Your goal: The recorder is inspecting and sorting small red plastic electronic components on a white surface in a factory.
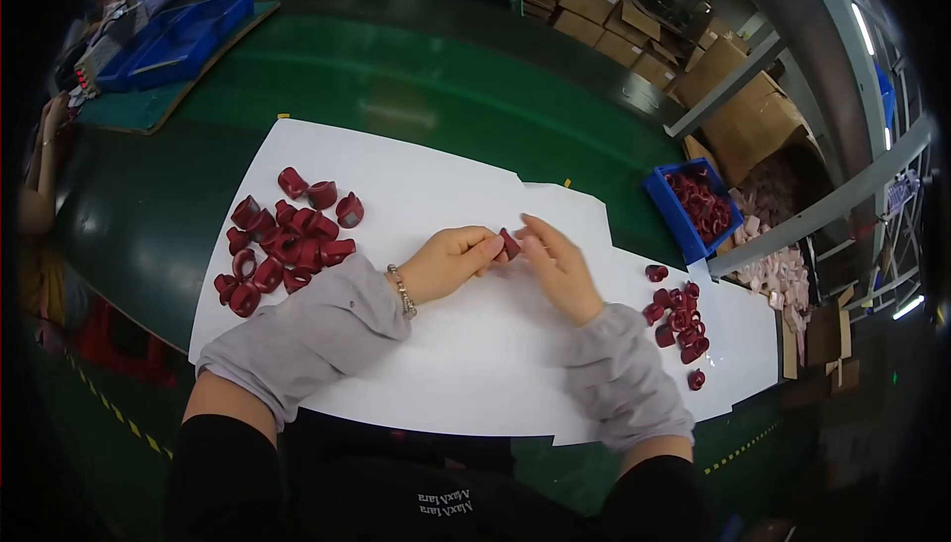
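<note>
Over the middle of the white sheet (446, 364), my left hand (448, 263) pinches a small dark red curved piece (509, 244) between thumb and fingers. Close on its other side is my right hand (563, 274), its fingers stretched out and apart; whether a fingertip touches the piece I cannot tell. Several dark red ring-shaped pieces (287, 248) lie in a loose heap to the left of my left forearm. A second heap of similar, smaller-looking pieces (680, 320) is to the right of my right hand.
A blue bin (662, 207) full of red pieces stands at the right. Beyond it are a heap of pale pink pieces (778, 265) and a grey metal post (827, 200). A blue tray (188, 37) sits far left on the green table (396, 86). Another person's arm (45, 161) shows at the left edge.
</note>
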Motion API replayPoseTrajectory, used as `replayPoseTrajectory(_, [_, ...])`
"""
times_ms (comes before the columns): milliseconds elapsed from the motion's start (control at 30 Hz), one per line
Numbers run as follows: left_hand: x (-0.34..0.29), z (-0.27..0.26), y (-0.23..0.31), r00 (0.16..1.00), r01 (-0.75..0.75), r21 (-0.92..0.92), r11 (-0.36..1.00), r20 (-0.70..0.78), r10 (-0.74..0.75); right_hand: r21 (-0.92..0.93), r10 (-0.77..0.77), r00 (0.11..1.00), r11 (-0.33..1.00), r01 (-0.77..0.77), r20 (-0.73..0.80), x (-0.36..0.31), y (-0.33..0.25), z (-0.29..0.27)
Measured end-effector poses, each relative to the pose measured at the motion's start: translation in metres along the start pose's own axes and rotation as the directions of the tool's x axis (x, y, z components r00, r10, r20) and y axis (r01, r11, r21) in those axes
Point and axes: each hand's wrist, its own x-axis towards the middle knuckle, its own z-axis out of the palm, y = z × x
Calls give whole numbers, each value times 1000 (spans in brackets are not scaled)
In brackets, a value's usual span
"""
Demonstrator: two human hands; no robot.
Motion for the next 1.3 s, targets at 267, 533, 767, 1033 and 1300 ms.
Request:
replayPoseTrajectory(267, [12, -7, -2, 987, 140, -197, 970, -46, -152, 437, -97, 992, 898, 53, 79, 5, 16, 30])
replayPoseTrajectory(533, [16, 1, -9, 989, -110, 85, 990, -94, 118, 219, -219, 975, 954, 204, 45, 7, 17, 22])
replayPoseTrajectory(767, [13, -4, -10, 999, -12, 26, 1000, 50, 10, 467, -129, 991, 879, 95, 41, 3, 15, 23])
replayPoseTrajectory(1033, [15, 0, -3, 987, -48, -163, 985, -157, 22, 395, -81, 996, 915, 85, -27, 5, 19, 20])
replayPoseTrajectory(1300, [16, -1, -13, 989, -106, 59, 993, -96, 111, 373, -56, 998, 927, 52, 1, 3, 17, 22])
